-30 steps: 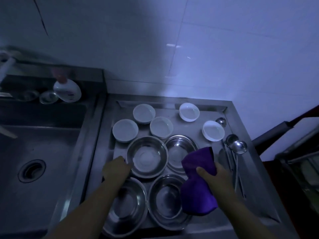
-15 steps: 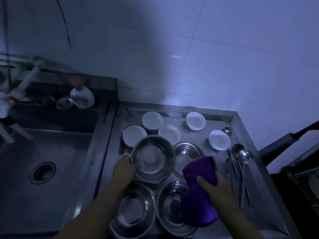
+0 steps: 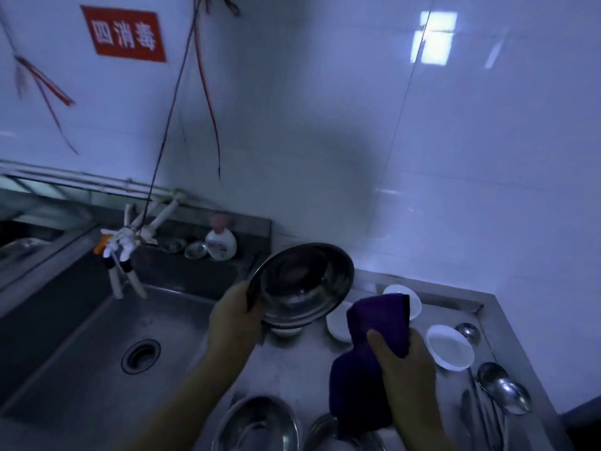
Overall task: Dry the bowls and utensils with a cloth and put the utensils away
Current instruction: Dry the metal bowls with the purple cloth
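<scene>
Steel filling the lower view: looking down over the sink (image 3: 81,369) on the left and the draining counter (image 3: 283,369) on the right. Holding the large steel bowl (image 3: 302,284) up in the air now, tilted with its inside facing the camera, over the seam between sink and counter, having lifted it clear of the counter, where it was sitting among the others a second ago. Gripping its near-left rim with the left hand (image 3: 232,323), fingers wrapped round the lip. Clutching the bunched purple cloth (image 3: 377,320) in the right hand (image 3: 406,369), thumb pinching across the fold, hovering just beside the bowl's lower right edge; not clear whether touching it yet. Judging from that: setting up the first wipe, with drying barely begun. Leaving two more steel bowls (image 3: 260,424) at the counter's near edge, cut off by the frame, and several white bowls (image 3: 450,348) further back, one partly hidden behind the cloth. Leaving the ladles (image 3: 504,392) lying along the counter's right side, waiting for wiping and putting away. Probably needing only a short move of cloth into bowl next.
</scene>
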